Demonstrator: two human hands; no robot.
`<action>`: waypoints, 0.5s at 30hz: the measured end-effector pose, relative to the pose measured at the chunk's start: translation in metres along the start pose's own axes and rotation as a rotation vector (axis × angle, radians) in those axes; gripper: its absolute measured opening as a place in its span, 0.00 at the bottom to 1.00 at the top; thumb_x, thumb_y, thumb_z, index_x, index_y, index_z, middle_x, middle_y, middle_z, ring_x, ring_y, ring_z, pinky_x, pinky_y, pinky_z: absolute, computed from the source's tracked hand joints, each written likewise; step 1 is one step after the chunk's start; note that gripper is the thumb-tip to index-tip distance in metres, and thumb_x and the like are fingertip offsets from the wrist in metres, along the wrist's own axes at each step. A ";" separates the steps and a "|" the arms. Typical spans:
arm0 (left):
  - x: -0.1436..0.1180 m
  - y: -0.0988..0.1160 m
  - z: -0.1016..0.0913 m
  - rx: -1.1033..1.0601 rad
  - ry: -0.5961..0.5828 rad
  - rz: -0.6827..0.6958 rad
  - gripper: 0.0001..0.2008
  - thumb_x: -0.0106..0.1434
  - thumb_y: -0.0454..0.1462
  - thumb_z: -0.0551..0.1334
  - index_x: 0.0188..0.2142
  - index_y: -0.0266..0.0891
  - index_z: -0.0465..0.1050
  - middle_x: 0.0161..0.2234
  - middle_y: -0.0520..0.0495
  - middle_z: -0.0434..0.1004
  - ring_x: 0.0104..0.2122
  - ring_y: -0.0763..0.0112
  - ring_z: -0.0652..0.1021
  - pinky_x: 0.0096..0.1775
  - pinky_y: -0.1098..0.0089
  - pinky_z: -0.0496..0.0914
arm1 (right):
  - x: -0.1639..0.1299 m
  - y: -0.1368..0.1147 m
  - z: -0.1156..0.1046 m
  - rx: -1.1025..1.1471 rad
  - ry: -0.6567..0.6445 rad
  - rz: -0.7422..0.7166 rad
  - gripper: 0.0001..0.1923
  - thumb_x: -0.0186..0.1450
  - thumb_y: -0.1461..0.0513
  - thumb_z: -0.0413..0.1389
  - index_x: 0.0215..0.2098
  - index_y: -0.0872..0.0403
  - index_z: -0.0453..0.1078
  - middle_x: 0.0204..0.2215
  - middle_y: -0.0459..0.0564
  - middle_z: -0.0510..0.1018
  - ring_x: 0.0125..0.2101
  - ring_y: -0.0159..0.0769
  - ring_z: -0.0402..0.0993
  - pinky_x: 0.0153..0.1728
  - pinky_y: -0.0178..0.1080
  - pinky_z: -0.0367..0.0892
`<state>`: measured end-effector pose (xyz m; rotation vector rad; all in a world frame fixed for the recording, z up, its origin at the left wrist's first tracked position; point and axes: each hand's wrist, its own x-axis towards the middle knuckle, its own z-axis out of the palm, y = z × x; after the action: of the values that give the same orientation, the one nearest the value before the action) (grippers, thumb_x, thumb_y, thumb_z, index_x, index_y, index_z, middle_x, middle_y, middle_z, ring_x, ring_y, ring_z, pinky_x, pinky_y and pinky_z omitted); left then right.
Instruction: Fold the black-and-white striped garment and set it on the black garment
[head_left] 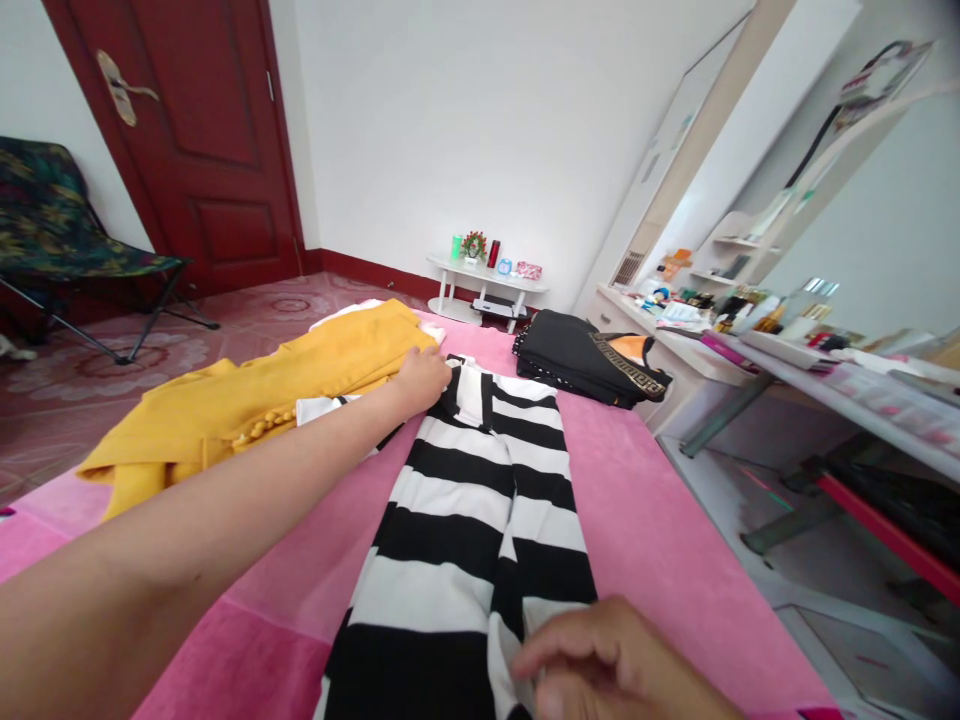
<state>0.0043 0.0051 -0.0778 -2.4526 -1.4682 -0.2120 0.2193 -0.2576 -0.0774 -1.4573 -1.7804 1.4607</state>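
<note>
A black-and-white striped dress (450, 540) lies lengthwise on the pink bedspread (637, 500), one side folded over along its length. At the dress's far upper left corner, beside the collar, my left hand (422, 381) is closed on the fabric. One white sleeve end sticks out under my left forearm. My right hand (607, 665) is at the near right edge of the dress, fingers curled round the cloth; the bottom of the frame cuts part of it off. Yellow clothing (300, 365) with a braided trim lies spread to the left, next to my left hand.
A folded stack of black clothes (577, 355) rests at the bed's far right. Beyond the bed stands a small white table (487, 270) with ornaments. On the right is a cluttered dressing table (720, 345); a folding chair (75, 240) and red door (187, 130) are left.
</note>
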 end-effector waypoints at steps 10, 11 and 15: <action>-0.012 0.079 0.032 -0.352 -0.023 -0.025 0.31 0.61 0.58 0.49 0.60 0.52 0.59 0.63 0.42 0.54 0.61 0.45 0.54 0.56 0.42 0.49 | 0.191 0.042 -0.116 -0.804 0.670 -0.234 0.24 0.65 0.62 0.44 0.57 0.60 0.62 0.58 0.55 0.65 0.59 0.37 0.58 0.60 0.41 0.52; -0.012 0.081 0.040 -0.356 -0.042 -0.104 0.33 0.59 0.61 0.48 0.61 0.54 0.57 0.64 0.41 0.52 0.62 0.39 0.52 0.55 0.38 0.47 | 0.205 0.046 -0.120 -0.870 0.637 -0.163 0.25 0.66 0.61 0.42 0.59 0.61 0.60 0.60 0.56 0.62 0.61 0.38 0.54 0.61 0.42 0.50; -0.013 0.084 0.061 -0.326 -0.015 -0.287 0.40 0.54 0.65 0.48 0.62 0.55 0.54 0.65 0.39 0.46 0.61 0.29 0.47 0.53 0.33 0.40 | 0.249 0.055 -0.127 -0.974 0.544 0.028 0.30 0.68 0.51 0.39 0.64 0.56 0.53 0.65 0.54 0.51 0.64 0.46 0.44 0.61 0.55 0.44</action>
<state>0.0708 -0.0243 -0.1523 -2.4718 -1.9230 -0.5290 0.2560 0.0149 -0.1503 -2.0290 -2.1521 0.0513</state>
